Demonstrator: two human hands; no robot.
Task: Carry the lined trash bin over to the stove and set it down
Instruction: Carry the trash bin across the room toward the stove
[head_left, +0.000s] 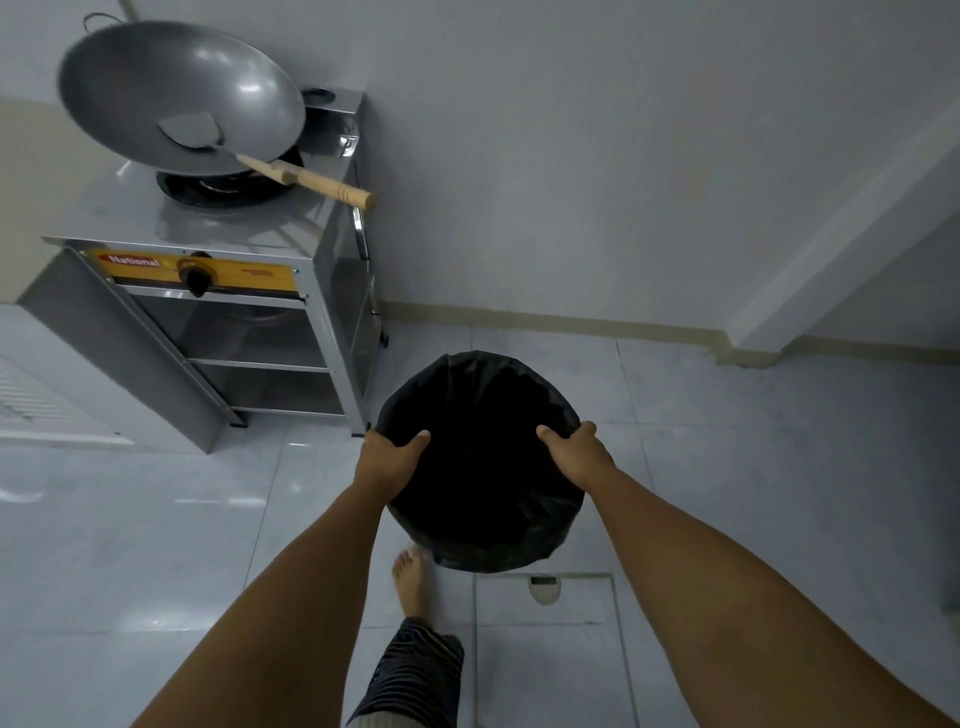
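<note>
A big shiny wok (176, 93) has a spatula (270, 163) with a wooden handle lying in it. The floor (156, 519) is pale tile. The wall (623, 156) is plain grey.

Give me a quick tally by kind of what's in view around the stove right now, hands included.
Hands: 2, left hand and right hand, both gripping the bin's rim
Trash bin, black liner: 1
Stove: 1
Wok: 1
Spatula, wooden handle: 1
Total: 6
</note>
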